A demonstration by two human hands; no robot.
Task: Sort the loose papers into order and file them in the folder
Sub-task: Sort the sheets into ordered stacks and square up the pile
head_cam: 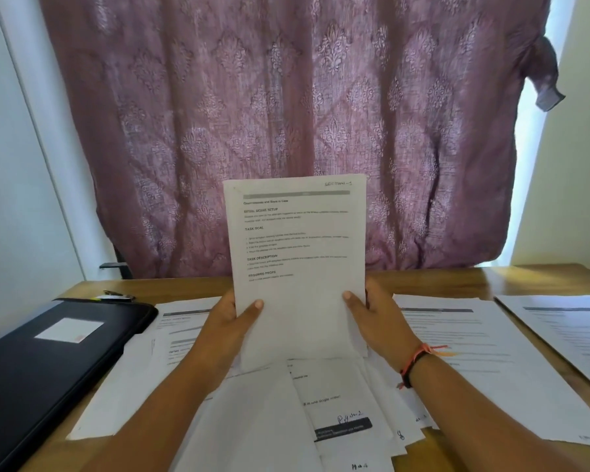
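Now | left grip (230, 323) pinches paper stack (300, 240) lower-left edge | right grip (378, 318) pinches lower-right | stack upright

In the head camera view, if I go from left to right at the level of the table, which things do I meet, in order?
black folder → left hand → held stack of papers → right hand → wristband → far-right sheet

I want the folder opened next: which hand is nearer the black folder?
Left. The left hand grips the left edge of the paper stack, just right of the black folder; the right hand grips its other edge, farther off.
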